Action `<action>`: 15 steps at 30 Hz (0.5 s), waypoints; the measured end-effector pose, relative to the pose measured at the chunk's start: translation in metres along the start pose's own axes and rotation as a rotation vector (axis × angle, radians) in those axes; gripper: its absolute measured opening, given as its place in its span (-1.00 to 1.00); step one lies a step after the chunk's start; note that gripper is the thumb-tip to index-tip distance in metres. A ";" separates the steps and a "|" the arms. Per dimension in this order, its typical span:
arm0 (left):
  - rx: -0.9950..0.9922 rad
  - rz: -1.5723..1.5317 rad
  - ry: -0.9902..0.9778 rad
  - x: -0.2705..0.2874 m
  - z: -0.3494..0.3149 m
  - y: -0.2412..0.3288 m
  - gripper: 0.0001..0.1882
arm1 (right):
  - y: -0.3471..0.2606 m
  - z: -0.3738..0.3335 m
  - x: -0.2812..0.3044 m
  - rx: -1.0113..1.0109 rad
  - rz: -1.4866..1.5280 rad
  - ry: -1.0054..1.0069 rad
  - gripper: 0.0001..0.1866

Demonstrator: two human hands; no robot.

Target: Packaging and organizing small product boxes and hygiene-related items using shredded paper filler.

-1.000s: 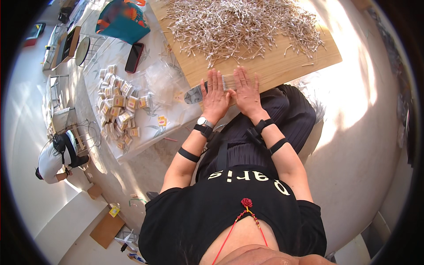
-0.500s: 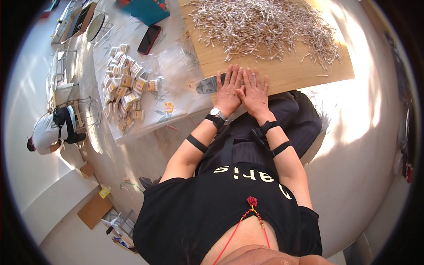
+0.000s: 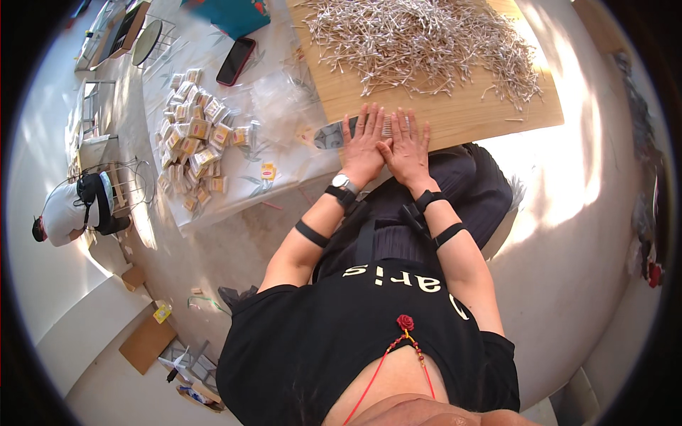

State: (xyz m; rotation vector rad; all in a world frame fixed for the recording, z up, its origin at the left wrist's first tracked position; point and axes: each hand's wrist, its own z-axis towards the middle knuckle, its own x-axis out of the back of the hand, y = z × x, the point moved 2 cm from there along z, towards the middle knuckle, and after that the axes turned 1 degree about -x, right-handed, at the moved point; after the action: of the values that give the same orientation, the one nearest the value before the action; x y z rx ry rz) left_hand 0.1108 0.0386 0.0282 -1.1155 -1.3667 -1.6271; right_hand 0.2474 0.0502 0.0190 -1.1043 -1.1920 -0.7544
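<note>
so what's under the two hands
Pale cotton swabs show between the left hand and right hand, and a rounded grey piece beside the left one. What they cover can't be seen.

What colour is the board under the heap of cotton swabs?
Light tan; the wooden board shows best in the head view, the only one.

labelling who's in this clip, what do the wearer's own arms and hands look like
The left hand and right hand are gloveless. The left arm has a white-faced round watch, a black wrist strap and a black forearm band; the right, a black wristband and dark upper band. The black sleeves are short.
</note>
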 end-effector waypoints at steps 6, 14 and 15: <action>0.114 -0.027 0.141 0.052 -0.065 -0.056 -0.26 | -0.010 0.001 0.001 0.015 -0.108 -0.052 -0.03; 0.649 0.023 0.438 0.038 -0.175 -0.165 -0.45 | 0.000 -0.001 0.000 0.023 -0.149 -0.077 -0.01; 0.774 0.005 0.466 0.038 -0.179 -0.178 -0.47 | 0.002 -0.002 -0.003 0.027 -0.146 -0.078 -0.01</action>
State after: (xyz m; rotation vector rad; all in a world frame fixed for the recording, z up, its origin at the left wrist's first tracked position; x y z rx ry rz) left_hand -0.0956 -0.1071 -0.0112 -0.2616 -1.4578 -1.0783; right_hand 0.2494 0.0488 0.0155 -1.0408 -1.3559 -0.8106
